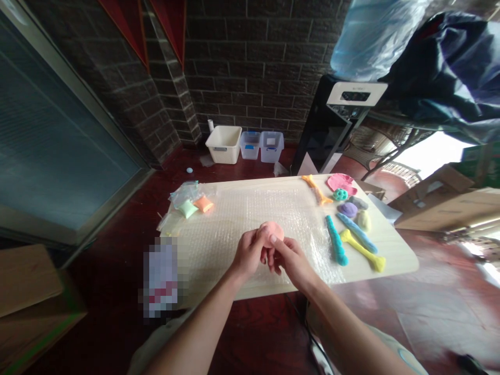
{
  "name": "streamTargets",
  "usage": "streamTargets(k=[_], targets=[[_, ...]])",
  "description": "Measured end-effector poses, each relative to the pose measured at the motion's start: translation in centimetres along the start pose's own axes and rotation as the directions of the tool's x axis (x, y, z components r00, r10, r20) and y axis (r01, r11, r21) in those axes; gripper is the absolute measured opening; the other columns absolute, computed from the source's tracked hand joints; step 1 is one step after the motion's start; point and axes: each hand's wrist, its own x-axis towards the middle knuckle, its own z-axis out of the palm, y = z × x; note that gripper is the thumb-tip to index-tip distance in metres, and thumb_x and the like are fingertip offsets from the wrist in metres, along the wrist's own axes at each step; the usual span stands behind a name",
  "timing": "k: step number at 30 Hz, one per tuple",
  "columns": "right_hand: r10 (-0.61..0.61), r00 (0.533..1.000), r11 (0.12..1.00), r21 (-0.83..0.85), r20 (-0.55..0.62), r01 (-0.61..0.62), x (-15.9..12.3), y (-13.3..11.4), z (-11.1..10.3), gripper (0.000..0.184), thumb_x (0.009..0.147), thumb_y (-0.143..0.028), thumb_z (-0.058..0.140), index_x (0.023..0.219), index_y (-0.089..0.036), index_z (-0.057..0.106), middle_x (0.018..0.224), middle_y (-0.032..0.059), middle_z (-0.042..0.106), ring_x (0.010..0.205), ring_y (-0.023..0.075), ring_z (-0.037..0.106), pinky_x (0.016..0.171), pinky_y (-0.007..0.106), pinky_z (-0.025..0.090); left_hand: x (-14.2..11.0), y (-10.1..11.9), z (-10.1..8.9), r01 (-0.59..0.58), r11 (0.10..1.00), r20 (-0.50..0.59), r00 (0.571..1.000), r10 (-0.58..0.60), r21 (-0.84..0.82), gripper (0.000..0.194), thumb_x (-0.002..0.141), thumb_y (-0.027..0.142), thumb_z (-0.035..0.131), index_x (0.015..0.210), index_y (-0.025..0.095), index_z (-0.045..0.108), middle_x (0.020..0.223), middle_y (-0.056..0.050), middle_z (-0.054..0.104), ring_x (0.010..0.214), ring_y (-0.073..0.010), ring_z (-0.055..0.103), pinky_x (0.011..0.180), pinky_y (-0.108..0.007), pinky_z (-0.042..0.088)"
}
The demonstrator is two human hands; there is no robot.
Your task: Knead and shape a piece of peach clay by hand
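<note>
A lump of pink clay point(270, 230) is held between both my hands above the low table point(398, 255). My left hand point(249, 253) cups it from the left, fingers curled round it. My right hand point(289, 257) presses on it from the right, thumb on top. Under them lies a sheet of bubble wrap point(250, 208). To the right lie plastic clay tools: a teal one point(336, 241), a blue one point(357, 233), a yellow one point(364, 251) and an orange one point(315, 189). A purple clay lump point(347, 210) and a flat pink piece point(340, 183) lie beyond them.
Small bags of green clay point(187, 209) and orange clay point(203, 203) lie at the table's far left corner. Three plastic bins point(246, 144) stand by the brick wall. A water dispenser point(336, 120) stands at the back right. Cardboard boxes point(445, 203) sit to the right.
</note>
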Motion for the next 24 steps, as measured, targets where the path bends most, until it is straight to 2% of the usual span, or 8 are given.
streamTargets(k=[2,7,13,18,20,24], targets=[[-0.023,1.0,0.999,-0.026,0.0,0.023,-0.2,-0.4,0.3,0.055,0.092,-0.064,0.071,0.069,-0.014,0.07,0.064,0.0039,0.066,0.047,0.0093,0.052,0.044,0.022,0.034,-0.1,0.1,-0.2,-0.001,1.0,-0.006,1.0,0.001,0.011,0.063,0.101,0.065,0.051,0.061,0.018,0.057,0.044,0.0,0.055,0.038,-0.012,0.053,0.042,-0.024,0.033],[-0.044,0.999,0.999,-0.012,0.011,0.044,-0.4,-0.6,0.5,0.05,0.091,-0.058,0.075,0.069,-0.014,0.072,0.062,0.0028,0.065,0.047,0.0081,0.051,0.046,0.022,0.035,-0.5,0.9,0.0,0.009,0.999,0.05,0.999,-0.008,-0.036,0.07,0.105,0.063,0.044,0.054,0.016,0.059,0.044,-0.004,0.059,0.039,-0.0137,0.057,0.043,-0.025,0.034],[-0.011,0.998,0.99,0.144,0.065,0.001,-0.3,-0.3,-0.1,0.057,0.096,-0.064,0.059,0.076,-0.013,0.074,0.071,0.0075,0.07,0.054,0.013,0.06,0.046,0.023,0.037,-0.6,1.5,0.3,-0.038,0.998,0.018,0.999,0.039,-0.04,0.066,0.103,0.063,0.048,0.054,0.019,0.053,0.043,0.001,0.05,0.037,-0.0115,0.051,0.041,-0.025,0.032],[-0.05,0.998,0.997,0.064,0.044,0.047,-0.4,-0.8,-0.4,0.041,0.093,-0.052,0.072,0.076,-0.014,0.074,0.071,0.0063,0.072,0.053,0.0116,0.059,0.048,0.023,0.038,-0.6,1.5,0.1,-0.06,0.998,-0.005,0.998,0.06,0.008,0.064,0.102,0.06,0.051,0.054,0.019,0.05,0.045,0.001,0.05,0.041,-0.0103,0.05,0.044,-0.025,0.032],[-0.069,0.997,0.997,0.05,0.041,0.067,-0.5,-1.0,-0.4,0.043,0.094,-0.052,0.071,0.074,-0.014,0.074,0.071,0.0068,0.072,0.052,0.0109,0.058,0.048,0.023,0.037,-0.7,1.6,0.0,-0.063,0.998,0.022,0.998,0.063,-0.009,0.061,0.102,0.059,0.051,0.057,0.018,0.052,0.048,0.0,0.052,0.044,-0.0107,0.05,0.046,-0.025,0.035],[-0.102,0.994,0.992,0.072,-0.031,0.104,-0.4,-1.1,-0.3,0.049,0.097,-0.054,0.067,0.067,-0.016,0.07,0.064,0.0069,0.07,0.052,0.0119,0.056,0.049,0.024,0.036,-0.8,1.9,0.0,-0.054,0.995,0.156,0.986,0.066,-0.079,0.046,0.1,0.055,0.056,0.075,0.018,0.06,0.062,-0.001,0.061,0.054,-0.0135,0.059,0.052,-0.026,0.041]])
